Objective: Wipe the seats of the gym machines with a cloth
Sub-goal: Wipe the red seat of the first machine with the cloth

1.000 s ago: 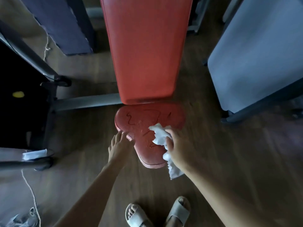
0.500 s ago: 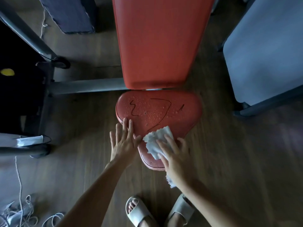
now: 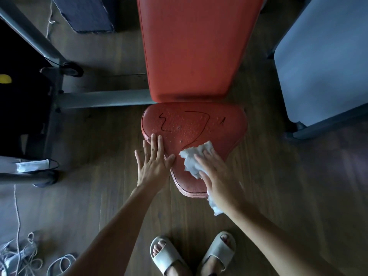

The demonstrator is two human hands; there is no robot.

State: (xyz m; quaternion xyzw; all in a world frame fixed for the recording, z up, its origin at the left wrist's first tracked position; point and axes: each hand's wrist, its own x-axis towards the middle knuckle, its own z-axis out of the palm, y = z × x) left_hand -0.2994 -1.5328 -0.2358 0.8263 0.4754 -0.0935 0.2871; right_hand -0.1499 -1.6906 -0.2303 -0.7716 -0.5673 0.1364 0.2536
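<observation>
Scene: seen from above, a person's two bare arms reach to a red gym bench over a wooden floor (image 3: 278,196).
Left grip (image 3: 153,166): an open hand with its fingers straight and spread. It lies flat on the left edge of the seat and holds nothing.
Right grip (image 3: 219,176): an open hand with its fingers stretched out flat, pressing a cloth down onto the seat rather than curling round it.
Cloth (image 3: 194,159): white and crumpled, under the right grip's palm and fingers. One bunch sticks out on the side toward the left grip; another end hangs out by the wrist, past the seat's near tip.
Seat (image 3: 225,128): red and roughly triangular, narrow end toward the person, beneath both grips. Beyond their fingertips it carries water droplets and black scribbled lines.
Back pad (image 3: 195,46): long and red, just beyond the seat, well ahead of both grips.
Grey pad (image 3: 322,62): well to the right of the right grip.
Metal bar (image 3: 103,98): grey, ahead and left of the left grip.
Sandals (image 3: 165,255): a pale pair on the person's feet, behind both grips, between the forearms.
Cords (image 3: 22,255): pale loops on the floor, well behind and left of the left grip.
</observation>
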